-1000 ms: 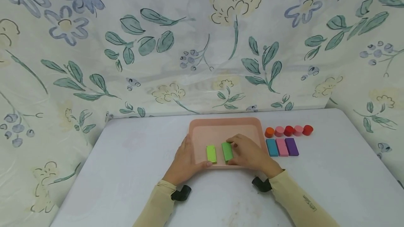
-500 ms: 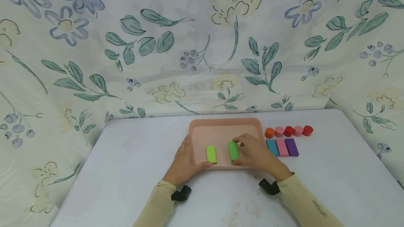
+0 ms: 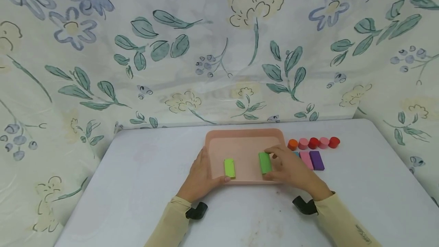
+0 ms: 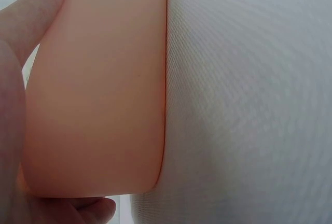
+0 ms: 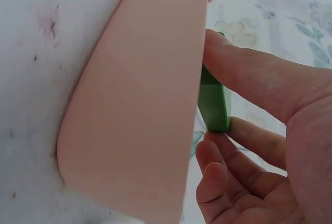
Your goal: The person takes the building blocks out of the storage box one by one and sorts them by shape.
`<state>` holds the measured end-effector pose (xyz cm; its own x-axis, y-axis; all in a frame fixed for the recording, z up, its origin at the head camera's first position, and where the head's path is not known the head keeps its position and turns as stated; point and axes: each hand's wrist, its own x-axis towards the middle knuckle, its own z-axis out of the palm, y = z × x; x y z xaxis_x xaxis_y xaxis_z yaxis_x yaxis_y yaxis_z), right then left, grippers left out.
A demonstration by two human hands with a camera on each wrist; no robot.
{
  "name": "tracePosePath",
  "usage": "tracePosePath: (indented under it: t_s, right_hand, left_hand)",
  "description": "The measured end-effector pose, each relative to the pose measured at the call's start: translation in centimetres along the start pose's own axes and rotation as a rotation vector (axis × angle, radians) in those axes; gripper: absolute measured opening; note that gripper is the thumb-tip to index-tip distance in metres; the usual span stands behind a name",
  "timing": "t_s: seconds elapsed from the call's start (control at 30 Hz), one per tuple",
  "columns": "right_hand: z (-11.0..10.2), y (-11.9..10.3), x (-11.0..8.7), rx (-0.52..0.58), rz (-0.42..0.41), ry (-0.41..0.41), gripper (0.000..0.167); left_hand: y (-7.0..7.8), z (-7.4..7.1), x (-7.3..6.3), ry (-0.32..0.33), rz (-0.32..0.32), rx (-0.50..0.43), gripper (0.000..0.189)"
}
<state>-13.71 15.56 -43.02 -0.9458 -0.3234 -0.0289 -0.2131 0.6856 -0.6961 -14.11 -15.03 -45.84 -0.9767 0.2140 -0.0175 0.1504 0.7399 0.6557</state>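
Note:
A pink tray (image 3: 245,132) lies on the table, its outer wall filling much of both wrist views. My left hand (image 3: 201,174) grips its near left corner, the thumb at the front rim and the fingers along the left side. Inside, near that thumb, is a lime-green rectangular block (image 3: 229,168). Between thumb and fingers, my right hand (image 3: 293,169) pinches a green rectangular block (image 3: 265,163) over the right part of the tray. In the right wrist view, the green block (image 5: 213,105) shows above the tray's rim; whether it touches the tray floor cannot be told.
Right of the tray stands a row of small round pieces: orange (image 3: 292,144), pink and red (image 3: 313,143). In front of them lie a pink block (image 3: 306,160), a purple block (image 3: 317,160) and a blue block mostly hidden by my right hand. A floral cloth (image 3: 219,87) hangs behind.
My right hand has moved the green block rightward across the tray, away from the lime-green block, and now covers most of the blue block. The left hand and tray have stayed put.

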Motion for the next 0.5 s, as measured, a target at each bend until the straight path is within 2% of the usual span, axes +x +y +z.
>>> tracePosePath:
  t_s: [0.13,0.3,0.5]
  right_hand:
    - [-0.6,0.2,-0.3,-0.007,-0.002,0.005,0.070]
    - [-1.5,0.5,-0.9,0.012,0.033,0.004,0.072]
    - [-2.7,1.3,-2.0,-0.037,-0.012,0.040,0.073]
  left_hand:
    - [-0.1,-0.1,-0.1,0.002,0.001,-0.001,0.133]
    - [-0.2,-0.1,-0.1,0.006,0.005,0.000,0.132]
    - [-0.2,-0.1,-0.1,0.000,0.006,-0.008,0.131]
